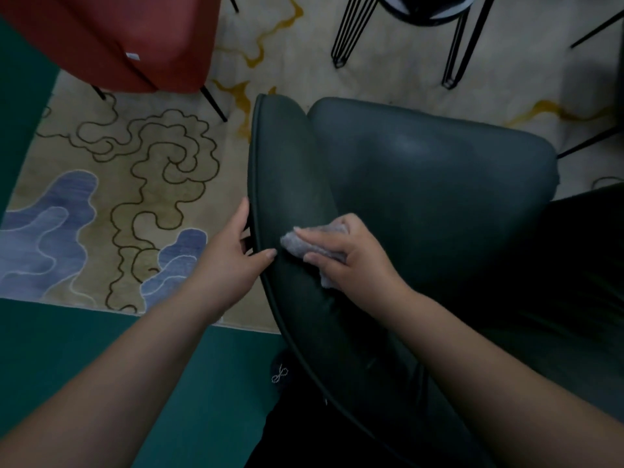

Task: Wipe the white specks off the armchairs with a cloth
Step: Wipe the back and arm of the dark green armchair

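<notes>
Your right hand presses a crumpled grey cloth flat against the inner face of the dark green leather armchair, low on its left wing, fingers laid close together over the cloth with the thumb tucked along its near edge. Your left hand clamps the wing's piped outer edge just beside the cloth: thumb on the inner face, the other fingers curled around behind the rim. The two hands sit near each other but apart, with the rim between them.

Above the cloth the wing runs clear up to its rounded top. The seat to the right lies bare. Left of the rim, a patterned beige-and-blue rug lies open, with a red upholstered chair well apart at the upper left and black wire legs beyond the seat's front edge.
</notes>
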Demonstrator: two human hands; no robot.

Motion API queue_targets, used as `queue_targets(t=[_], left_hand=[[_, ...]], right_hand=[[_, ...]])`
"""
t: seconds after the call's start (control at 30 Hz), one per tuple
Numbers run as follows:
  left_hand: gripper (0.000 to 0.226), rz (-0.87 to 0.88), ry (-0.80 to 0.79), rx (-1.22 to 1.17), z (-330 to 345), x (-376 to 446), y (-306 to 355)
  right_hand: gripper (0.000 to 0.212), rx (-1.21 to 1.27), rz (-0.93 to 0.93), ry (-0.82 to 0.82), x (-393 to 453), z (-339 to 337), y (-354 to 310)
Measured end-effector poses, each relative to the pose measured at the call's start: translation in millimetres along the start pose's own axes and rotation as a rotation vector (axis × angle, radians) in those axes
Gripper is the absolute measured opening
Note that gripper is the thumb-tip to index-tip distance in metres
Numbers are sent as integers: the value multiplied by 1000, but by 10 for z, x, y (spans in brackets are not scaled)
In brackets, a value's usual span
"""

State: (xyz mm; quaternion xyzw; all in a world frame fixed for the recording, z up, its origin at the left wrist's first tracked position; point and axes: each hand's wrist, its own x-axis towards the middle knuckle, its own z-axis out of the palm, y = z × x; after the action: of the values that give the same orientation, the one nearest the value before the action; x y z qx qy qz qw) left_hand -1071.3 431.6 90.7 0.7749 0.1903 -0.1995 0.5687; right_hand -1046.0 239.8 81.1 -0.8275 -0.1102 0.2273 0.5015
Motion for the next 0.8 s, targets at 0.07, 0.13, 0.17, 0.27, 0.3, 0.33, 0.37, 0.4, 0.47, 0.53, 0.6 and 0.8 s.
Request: queue_targets(t=[0.07,0.13,0.17,0.27,0.3,0.33,0.37,0.4,0.47,0.53,0.6,0.8], left_hand=[[79,4,9,35,38,-124,-46],[76,-1,30,54,78,-216,-71],[73,2,37,52,93,-248,-74],[66,21,60,62,115,-272,-64],[65,21,68,72,118,-271,-60],[64,18,77,85,117,-268,-57],[63,12,86,96,115,-265,-62],[63,8,93,101,113,-263,-71],[61,2,94,103,118,-268,-84],[63,-1,79,87,138,-280,-86],[65,2,69,85,163,-306,-83],[63,45,67,203,120,-388,-149]], right_hand=[[35,-106,-54,-45,-162,-24,-2],[33,-224,-103,-93,-290,-74,-24],[32,-268,-118,-121,-349,-103,-33],[31,-323,-124,-197,-570,-181,-12],[31,-330,-125,-211,-657,-205,3],[30,-334,-121,-223,-734,-231,22],[30,-338,-105,-238,-804,-257,41],[30,-339,-74,-253,-855,-284,56],[29,-282,13,-256,-904,-318,51],[29,-133,80,-155,-856,-285,9],[27,-30,119,22,-728,-190,-55],[29,-140,136,80,-672,-22,-48]])
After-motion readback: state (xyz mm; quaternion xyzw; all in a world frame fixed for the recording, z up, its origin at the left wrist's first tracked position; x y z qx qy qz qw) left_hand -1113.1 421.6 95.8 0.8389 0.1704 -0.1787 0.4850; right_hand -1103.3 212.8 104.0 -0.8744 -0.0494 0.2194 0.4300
